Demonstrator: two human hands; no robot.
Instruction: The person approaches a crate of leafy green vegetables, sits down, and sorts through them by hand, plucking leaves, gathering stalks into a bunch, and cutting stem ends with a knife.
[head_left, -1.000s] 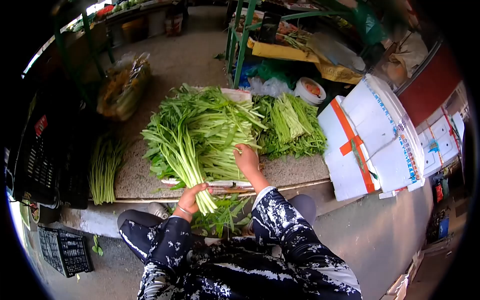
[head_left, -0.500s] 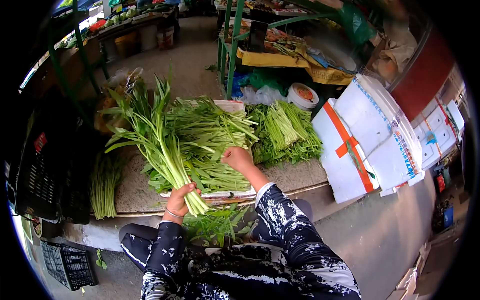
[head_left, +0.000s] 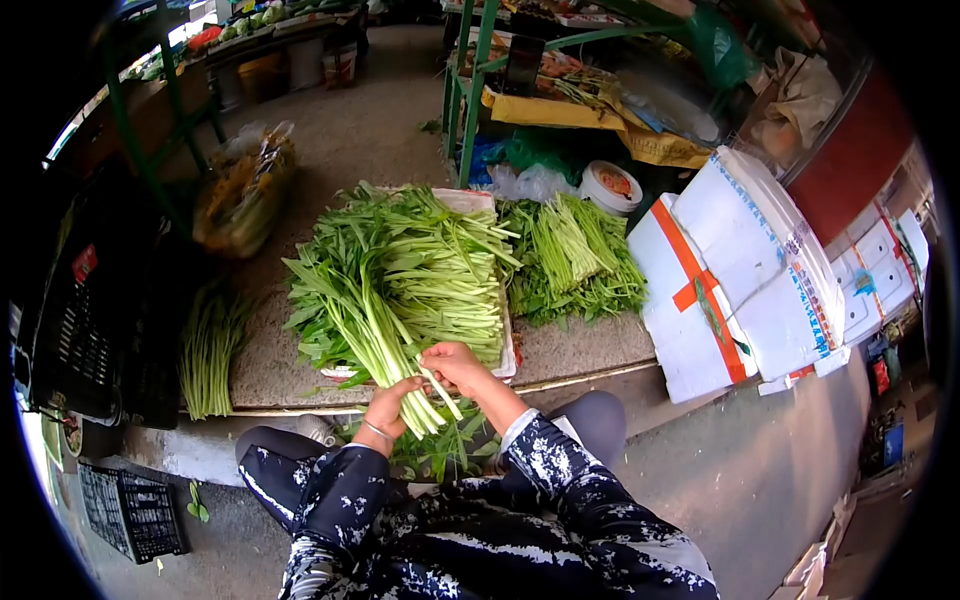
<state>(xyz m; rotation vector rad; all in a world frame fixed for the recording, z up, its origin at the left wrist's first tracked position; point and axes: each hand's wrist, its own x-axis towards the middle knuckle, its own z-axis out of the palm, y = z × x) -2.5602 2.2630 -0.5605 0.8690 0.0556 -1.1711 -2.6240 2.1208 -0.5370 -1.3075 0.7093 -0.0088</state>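
My left hand is wrapped round the lower stems of a bunch of leafy green stalks, whose leaves point up and to the left. Close beside it, my right hand has its fingers pinched at a stem on the right side of that bunch. Behind the bunch, a white foam box is heaped with more green stalks. Another pile of stalks lies just right of the box. At the left, a smaller bundle rests on the stone ledge.
White foam boxes with orange tape stand at the right. Black crates are at the left, and another black crate sits on the floor. Loose leaves lie between my knees. A white tub and green shelf frame stand behind.
The held bunch was raised and tilted left, and is now lowered again over the box. My right hand has moved down and left, from above the heap to the bunch's stems.
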